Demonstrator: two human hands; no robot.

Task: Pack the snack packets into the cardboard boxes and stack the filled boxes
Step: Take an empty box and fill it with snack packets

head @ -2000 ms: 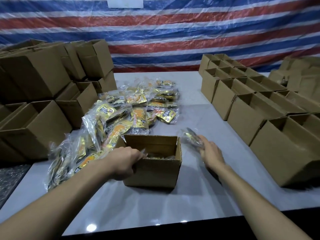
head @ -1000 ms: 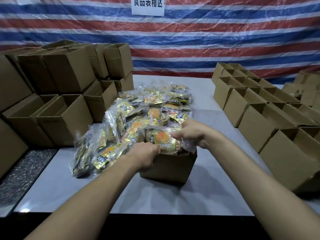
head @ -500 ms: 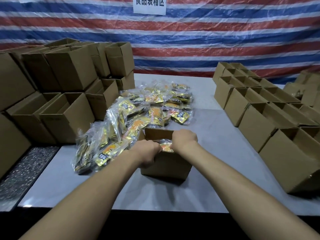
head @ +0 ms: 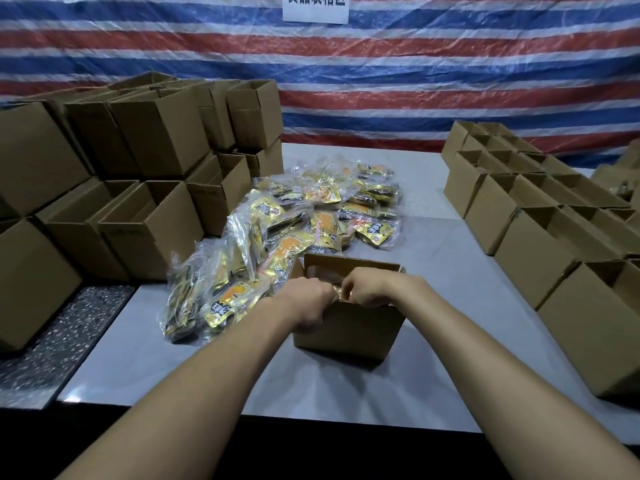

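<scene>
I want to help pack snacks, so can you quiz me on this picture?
1. True or false: the left hand and right hand are both at the open top of the box.
2. The snack packets lie: A) on the table beside the box, B) on the floor, C) in a basket.
3. Fill in: the stacked boxes stand on the person's ____ side.
Key: 1 true; 2 A; 3 left.

Fingertips of left hand (head: 308,303) and right hand (head: 367,287) hidden at box (head: 349,332) rim; sign (head: 315,8) half beyond top edge.
</scene>
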